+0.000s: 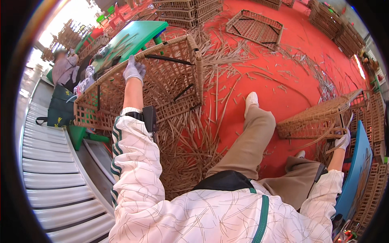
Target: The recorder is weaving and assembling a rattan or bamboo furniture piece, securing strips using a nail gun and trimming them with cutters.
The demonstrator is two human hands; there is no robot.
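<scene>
My left hand (134, 70), in a grey work glove, grips the top rim of a large open-weave rattan basket (170, 87) that stands tilted on the red floor ahead of me. Black metal bars show inside the basket's frame. My right hand (343, 141), also gloved, reaches out to the right and is closed on a thin rattan strip (349, 121) beside a second woven basket (314, 119) that lies on its side. My legs in tan trousers stretch between the two baskets.
Loose rattan strips (190, 141) litter the red floor (291, 40). A green table (133, 36) stands behind the big basket, a blue table (358, 170) at my right. More woven frames (254, 27) and stacked baskets lie farther back. A seated person (65, 67) is at far left, beside a corrugated wall (52, 174).
</scene>
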